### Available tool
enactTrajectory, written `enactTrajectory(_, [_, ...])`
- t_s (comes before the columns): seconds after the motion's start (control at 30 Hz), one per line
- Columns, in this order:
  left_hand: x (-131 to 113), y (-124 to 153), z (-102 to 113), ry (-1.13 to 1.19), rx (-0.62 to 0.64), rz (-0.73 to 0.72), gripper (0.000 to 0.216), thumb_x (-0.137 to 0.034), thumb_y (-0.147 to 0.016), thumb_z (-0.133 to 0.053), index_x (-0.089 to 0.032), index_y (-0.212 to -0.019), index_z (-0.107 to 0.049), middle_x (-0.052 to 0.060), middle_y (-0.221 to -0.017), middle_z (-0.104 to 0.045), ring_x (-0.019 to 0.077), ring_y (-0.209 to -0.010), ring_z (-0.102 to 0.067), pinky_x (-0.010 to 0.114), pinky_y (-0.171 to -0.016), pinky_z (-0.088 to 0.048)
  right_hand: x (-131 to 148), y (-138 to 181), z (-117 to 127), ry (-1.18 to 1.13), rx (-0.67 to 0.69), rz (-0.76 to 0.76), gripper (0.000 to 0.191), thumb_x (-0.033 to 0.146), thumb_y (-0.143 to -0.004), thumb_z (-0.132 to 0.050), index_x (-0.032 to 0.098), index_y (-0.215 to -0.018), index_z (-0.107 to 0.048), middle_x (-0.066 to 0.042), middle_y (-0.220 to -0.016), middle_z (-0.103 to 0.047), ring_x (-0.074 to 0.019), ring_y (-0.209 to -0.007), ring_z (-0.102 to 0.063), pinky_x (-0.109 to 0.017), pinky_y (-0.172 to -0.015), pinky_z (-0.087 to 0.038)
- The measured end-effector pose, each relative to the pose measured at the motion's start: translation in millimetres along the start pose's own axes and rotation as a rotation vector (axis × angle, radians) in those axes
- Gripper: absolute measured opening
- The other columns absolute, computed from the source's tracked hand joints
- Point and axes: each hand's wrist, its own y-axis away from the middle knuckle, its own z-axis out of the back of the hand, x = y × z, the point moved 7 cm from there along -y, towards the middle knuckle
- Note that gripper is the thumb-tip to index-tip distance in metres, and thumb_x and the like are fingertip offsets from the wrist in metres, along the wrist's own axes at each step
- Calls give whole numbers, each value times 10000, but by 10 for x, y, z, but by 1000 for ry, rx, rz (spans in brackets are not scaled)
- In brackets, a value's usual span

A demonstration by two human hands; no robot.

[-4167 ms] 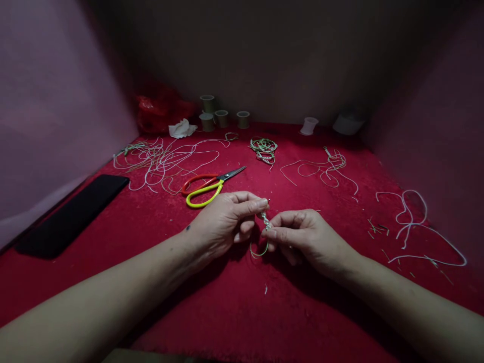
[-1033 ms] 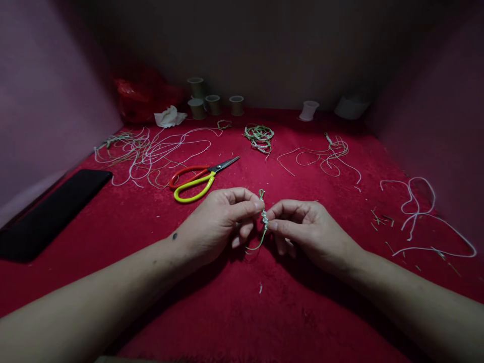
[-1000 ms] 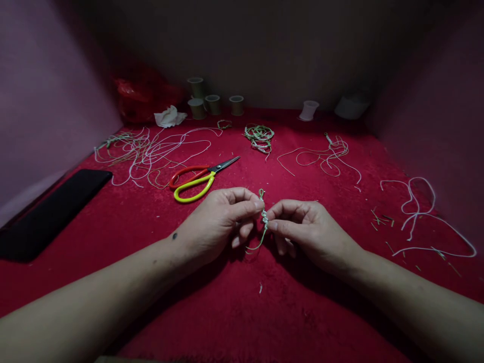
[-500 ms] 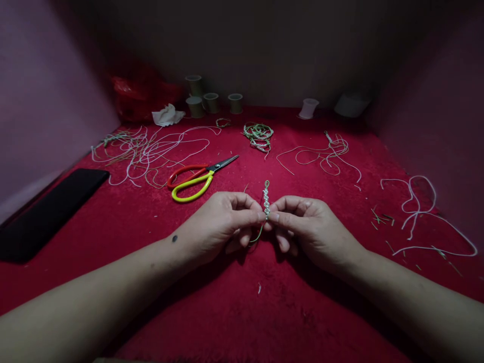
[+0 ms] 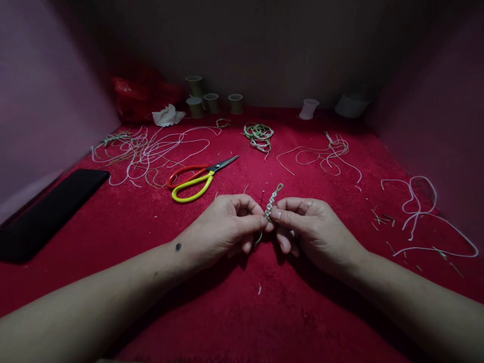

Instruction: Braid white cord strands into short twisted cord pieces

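Between my two hands is a short knotted cord bracelet (image 5: 271, 203), white and green, with a green loop at its upper end tilted to the right. My left hand (image 5: 236, 224) pinches its lower end between thumb and forefinger. My right hand (image 5: 302, 222) is closed on the same piece from the other side, thumb against the knots. A green cord tail (image 5: 259, 238) hangs below the fingertips; part of it is hidden by the left fingers. Scissors (image 5: 202, 179) with one red and one yellow handle lie beyond my left hand, blades pointing away to the right.
Tangled cords (image 5: 147, 146) spread at the left, beside a black flat case (image 5: 56, 212). Finished knotted strands (image 5: 258, 135) are heaped at the back middle. Thread spools (image 5: 235, 104) stand along the back wall. White cord (image 5: 434, 247) and green clippings lie at the right on the red cloth (image 5: 227, 322).
The bracelet's looped end has tipped from upright over to the right. Both hands have shifted very slightly while keeping their pinch. The scissors and cords have stayed put.
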Motion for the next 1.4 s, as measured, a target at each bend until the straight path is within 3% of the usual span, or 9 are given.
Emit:
enactTrajectory(0.23, [-11, 18, 13, -24, -12, -35, 113, -266, -758, -575, -168, -717, -537, -59, -389, -470, 40, -304, -332, 143, -309, -232, 7, 4, 22, 19, -45, 21, 200, 333, -793, -595, 164, -688, -573, 47, -413, -508, -64, -341, -433, -176, -343, -275])
enactTrajectory(0.53, [39, -6, -1, 102, 53, -32, 120, -264, -734, -626, -182, -741, -540, -55, -452, -487, 47, -337, -339, 154, -312, -229, 33, 17, 61, -75, -143, 81, 201, 333, -787, -612, 161, -685, -592, 79, -412, -419, -32, -369, -336, -166, -365, -244])
enactTrajectory(0.93, [24, 33, -14, 105, 5, -46, 126, -242, -764, -547, -153, -675, -559, -60, -410, -455, 37, -336, -323, 160, -334, -229, 60, 46, 55, 76, -212, 101, 159, 257, -772, -608, 155, -667, -548, 77, -440, -446, -36, -394, -353, -174, -380, -258])
enactTrajectory(1.17, [11, 47, -9, 12, -2, 12, 149, -252, -752, -566, -154, -645, -531, -71, -389, -434, 28, -309, -310, 145, -314, -226, 35, 44, -30, 52, -111, 108, 146, 259, -811, -555, 155, -715, -519, 84, -458, -416, -35, -402, -327, -177, -384, -243])
enactTrajectory(1.4, [-43, 24, -12, -33, 78, -6, 147, -238, -734, -585, -152, -635, -520, -67, -399, -443, 27, -319, -314, 138, -317, -217, 33, 35, -88, 9, -6, 92, 172, 288, -832, -533, 174, -720, -469, 83, -452, -396, -48, -406, -320, -190, -391, -231])
